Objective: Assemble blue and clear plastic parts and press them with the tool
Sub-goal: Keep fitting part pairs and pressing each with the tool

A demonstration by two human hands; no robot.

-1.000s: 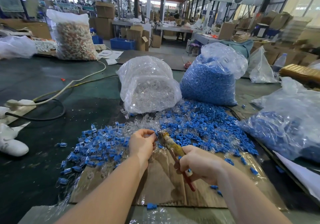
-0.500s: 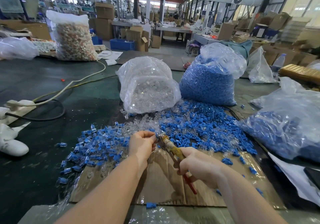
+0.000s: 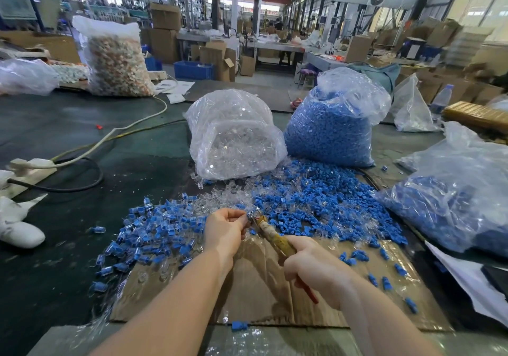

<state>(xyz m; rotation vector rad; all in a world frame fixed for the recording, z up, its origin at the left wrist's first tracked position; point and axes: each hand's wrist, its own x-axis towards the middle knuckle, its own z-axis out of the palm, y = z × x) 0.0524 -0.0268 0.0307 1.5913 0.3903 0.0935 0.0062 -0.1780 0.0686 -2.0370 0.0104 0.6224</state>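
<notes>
Two bare hands work at the middle of a dark workbench (image 3: 68, 124), over a flattened sheet of cardboard (image 3: 255, 287). The left hand (image 3: 224, 232) has its fingers curled, pinching a small part at the fingertips – the part itself is too small and hidden to make out clearly. The right hand (image 3: 313, 267) is wrapped around the handles of a pair of pliers (image 3: 272, 234), whose worn yellowish grip angles up and left so that the metal nose meets the left fingertips. A red handle end sticks out below the right fist.

Just beyond the hands lies a loose spread of blue plastic parts (image 3: 316, 199), with a patch of clear plastic parts (image 3: 228, 193) mixed in. To the left sits a pile of assembled blue-and-clear pieces (image 3: 154, 232). Behind stand two plastic bags – one of clear parts (image 3: 233, 138), one of blue parts (image 3: 332, 127) – touching side by side. Another bag of blue pieces (image 3: 453, 204) lies at the right edge.
</notes>
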